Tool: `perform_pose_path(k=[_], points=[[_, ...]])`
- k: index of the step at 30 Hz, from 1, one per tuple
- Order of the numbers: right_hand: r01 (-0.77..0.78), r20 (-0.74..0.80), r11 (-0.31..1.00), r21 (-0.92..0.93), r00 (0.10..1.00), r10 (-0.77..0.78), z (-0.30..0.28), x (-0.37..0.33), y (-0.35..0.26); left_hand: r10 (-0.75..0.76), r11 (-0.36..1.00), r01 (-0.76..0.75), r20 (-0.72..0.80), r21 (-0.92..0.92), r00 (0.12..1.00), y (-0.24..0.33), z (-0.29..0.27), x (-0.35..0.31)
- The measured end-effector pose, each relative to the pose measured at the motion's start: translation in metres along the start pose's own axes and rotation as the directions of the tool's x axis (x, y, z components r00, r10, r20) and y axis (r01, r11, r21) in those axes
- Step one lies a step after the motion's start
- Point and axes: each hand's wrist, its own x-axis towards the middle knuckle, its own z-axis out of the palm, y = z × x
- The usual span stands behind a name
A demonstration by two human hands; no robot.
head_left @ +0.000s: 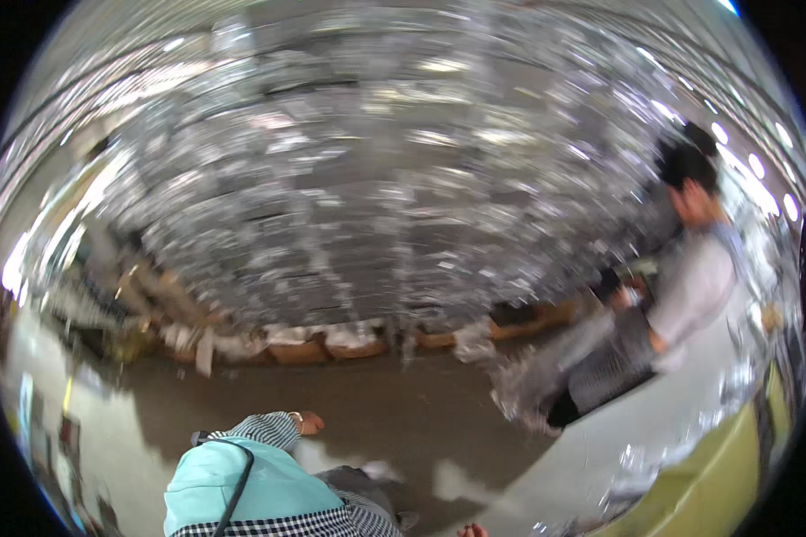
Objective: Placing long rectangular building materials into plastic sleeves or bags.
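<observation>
My left hand (310, 422), with a light band at its wrist, hangs beyond a black-and-white checked cuff, over the brown floor. Its fingers look loosely bent but are smeared, and nothing shows in them. Only a small bit of my right hand (472, 531) enters at the lower edge, so its grip is hidden. Between my arms lies a turquoise garment (242, 483) with a black cord (235, 492) across it. No object is seen touching either hand.
A tall wall of stacked, clear-wrapped goods (394, 197) fills the far side, blurred, above brown cardboard pieces (295, 352). At right a person (703, 277) in a light top stands by crumpled clear plastic (533, 380). A yellow-green surface (698, 479) lies at lower right.
</observation>
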Motion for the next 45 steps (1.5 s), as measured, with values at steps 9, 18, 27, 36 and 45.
perform_pose_path(k=[9,18,27,36,45], points=[[0.247,0.385,0.794,-0.555,0.923,-0.018,0.23,-0.029,-0.036,-0.353,0.801,0.291,-0.021,-0.524,0.935,-0.221,0.18,-0.272],[0.732,0.973,0.645,-0.222,0.207,0.1,0.766,-0.252,0.047,-0.9,0.101,0.005,-0.089,-0.995,0.427,-0.397,0.274,-0.548],[0.933,0.87,0.347,-0.099,-0.088,0.486,0.981,-0.417,0.135,-0.982,-0.046,-0.435,-0.039,-0.899,0.185,-0.515,0.301,-0.547],[0.892,0.912,0.204,0.404,-0.41,-0.01,1.148,-0.508,0.115,-0.814,0.307,-0.163,-0.348,-0.938,0.465,-0.708,0.101,-0.569],[0.46,0.034,-0.583,0.669,-0.803,-0.595,1.181,-0.7,-0.115,-0.625,0.085,-0.026,-0.074,-0.996,0.777,-0.935,0.131,-0.547]])
